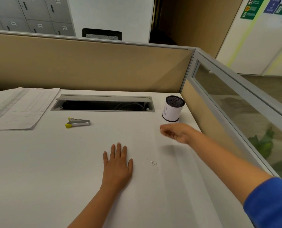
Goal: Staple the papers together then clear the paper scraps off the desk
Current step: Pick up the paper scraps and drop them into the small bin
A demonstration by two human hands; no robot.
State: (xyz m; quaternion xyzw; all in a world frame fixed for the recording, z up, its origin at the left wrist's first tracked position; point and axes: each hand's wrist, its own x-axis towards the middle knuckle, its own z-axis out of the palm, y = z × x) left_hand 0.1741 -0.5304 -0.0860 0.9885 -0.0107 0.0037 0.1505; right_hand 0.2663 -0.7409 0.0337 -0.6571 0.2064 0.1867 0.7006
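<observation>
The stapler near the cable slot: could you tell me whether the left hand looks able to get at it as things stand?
Probably yes. The left hand lies flat on the desk, and only bare desk shows between it and the stapler, which lies up and to its left.

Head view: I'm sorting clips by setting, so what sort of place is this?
Most likely an office cubicle. A white desk is fenced by tan partition panels, numbered grey lockers stand behind, and a stapler and paper stack lie on the desk.
</observation>
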